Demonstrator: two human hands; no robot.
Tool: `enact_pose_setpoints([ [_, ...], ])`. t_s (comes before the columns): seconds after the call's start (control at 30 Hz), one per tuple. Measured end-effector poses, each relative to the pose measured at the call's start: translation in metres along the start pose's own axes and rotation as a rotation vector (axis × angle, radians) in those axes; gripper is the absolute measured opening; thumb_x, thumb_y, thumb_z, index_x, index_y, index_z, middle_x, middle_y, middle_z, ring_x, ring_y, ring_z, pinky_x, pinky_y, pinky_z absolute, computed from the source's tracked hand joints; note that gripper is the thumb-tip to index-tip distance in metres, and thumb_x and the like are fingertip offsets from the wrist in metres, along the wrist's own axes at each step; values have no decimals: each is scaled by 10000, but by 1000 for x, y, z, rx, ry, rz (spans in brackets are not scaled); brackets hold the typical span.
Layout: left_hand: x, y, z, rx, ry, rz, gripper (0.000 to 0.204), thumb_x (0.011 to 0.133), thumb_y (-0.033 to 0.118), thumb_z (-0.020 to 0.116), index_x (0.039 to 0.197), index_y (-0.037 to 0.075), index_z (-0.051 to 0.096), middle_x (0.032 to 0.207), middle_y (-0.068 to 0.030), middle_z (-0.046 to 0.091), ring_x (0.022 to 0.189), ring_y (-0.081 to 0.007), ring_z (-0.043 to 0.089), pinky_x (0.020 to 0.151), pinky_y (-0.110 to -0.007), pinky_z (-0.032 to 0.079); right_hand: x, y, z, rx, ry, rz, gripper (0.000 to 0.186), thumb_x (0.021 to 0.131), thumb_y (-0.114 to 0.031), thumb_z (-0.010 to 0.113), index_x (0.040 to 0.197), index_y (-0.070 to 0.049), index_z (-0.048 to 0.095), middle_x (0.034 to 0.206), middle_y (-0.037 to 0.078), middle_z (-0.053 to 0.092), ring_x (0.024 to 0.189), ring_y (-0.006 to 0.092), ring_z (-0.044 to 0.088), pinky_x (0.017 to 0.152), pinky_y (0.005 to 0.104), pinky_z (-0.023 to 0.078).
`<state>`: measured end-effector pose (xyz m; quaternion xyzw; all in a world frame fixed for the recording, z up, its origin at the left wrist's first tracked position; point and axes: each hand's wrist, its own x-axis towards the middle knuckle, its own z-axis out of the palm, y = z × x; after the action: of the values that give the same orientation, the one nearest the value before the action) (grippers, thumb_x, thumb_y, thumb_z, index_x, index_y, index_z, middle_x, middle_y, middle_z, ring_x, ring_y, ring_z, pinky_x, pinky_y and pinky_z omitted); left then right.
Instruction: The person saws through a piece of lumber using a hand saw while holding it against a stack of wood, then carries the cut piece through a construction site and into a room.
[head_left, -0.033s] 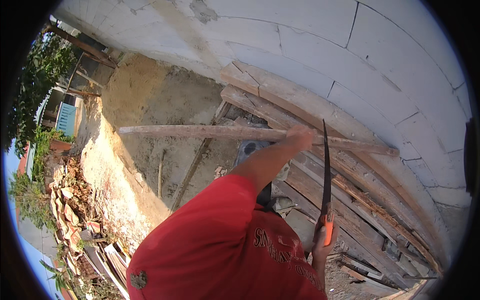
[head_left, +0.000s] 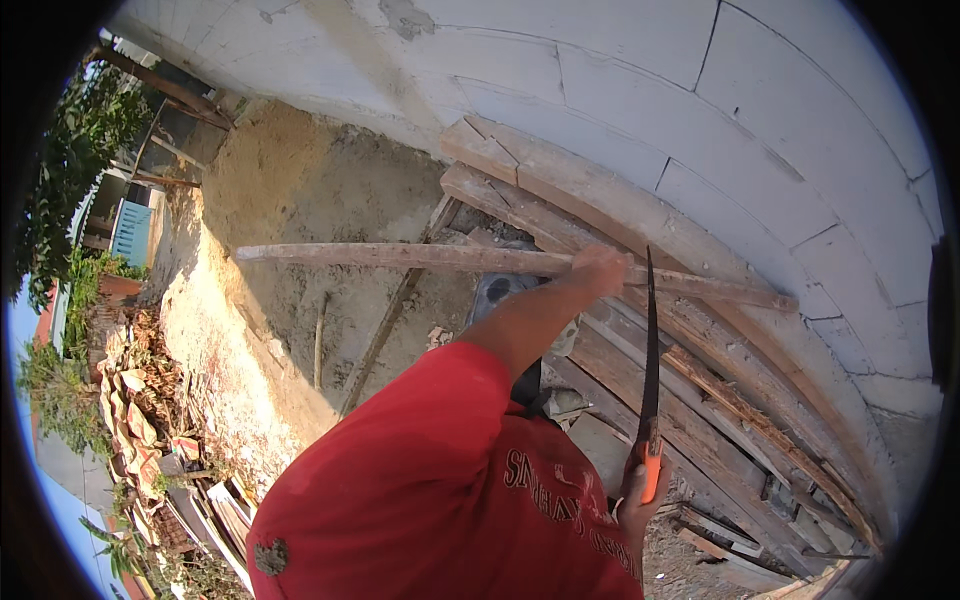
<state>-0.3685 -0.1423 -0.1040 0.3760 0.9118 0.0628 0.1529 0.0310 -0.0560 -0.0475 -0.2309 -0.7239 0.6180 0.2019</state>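
Observation:
My left hand (head_left: 602, 270) is wrapped round a long, narrow wooden plank (head_left: 400, 257), toward its right end. The plank lies crosswise, its right end over the stacked boards by the wall. In my right hand (head_left: 637, 500), lower down, is a handsaw (head_left: 652, 380) with an orange and dark handle. Its dark blade points up and away, the tip beside the plank just right of my left hand. From this angle I cannot tell whether the teeth touch the wood.
Stacked long boards (head_left: 690, 350) lie along a pale block wall (head_left: 640, 100) on the right. A dark object (head_left: 497, 292) sits partly under the plank. Sandy ground (head_left: 260, 180) spreads left, with a thin stick (head_left: 320, 340) on it. Debris (head_left: 140, 400) is heaped at far left.
The saw and my right hand have shifted very slightly toward me. My left hand keeps its hold on the plank, almost unmoved.

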Motion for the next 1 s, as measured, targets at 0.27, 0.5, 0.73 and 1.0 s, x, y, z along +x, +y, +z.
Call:
enact_pose_setpoints([
  [0.27, -6, 15, -18, -20, -126, -105, 376, 867, 257, 683, 1227, 150, 706, 1217, -129, 730, 1209, -317, 664, 1048, -452, 502, 147, -25, 70, -187, -49, 28, 355, 1041, -351, 619, 1195, -32, 602, 996, 55, 603, 807, 125, 550, 735, 296, 492],
  [0.5, -7, 4, -30, -64, -87, -76, 406, 842, 288, 736, 1219, 140, 712, 1228, -132, 725, 1248, -322, 640, 1073, -461, 474, 28, -21, 26, 123, -2, 135, 444, 1056, -335, 592, 1282, 46, 570, 1083, 101, 653, 859, 116, 608, 746, 272, 501],
  [0.73, -14, 0, -45, -68, -250, -111, 495, 824, 330, 770, 1287, 170, 698, 1260, -119, 719, 1246, -325, 642, 1056, -462, 503, 120, -34, 63, -158, -151, 107, 449, 1054, -393, 583, 1252, 10, 565, 1010, 90, 660, 846, 129, 597, 753, 286, 497],
  [1.0, 5, -4, -40, 22, -327, -119, 634, 828, 431, 774, 1401, 196, 636, 1409, -112, 644, 1336, -318, 581, 1123, -468, 456, 113, -3, 54, -37, -85, 75, 370, 1031, -324, 646, 1216, -6, 611, 968, 54, 669, 832, 106, 598, 726, 267, 488],
])
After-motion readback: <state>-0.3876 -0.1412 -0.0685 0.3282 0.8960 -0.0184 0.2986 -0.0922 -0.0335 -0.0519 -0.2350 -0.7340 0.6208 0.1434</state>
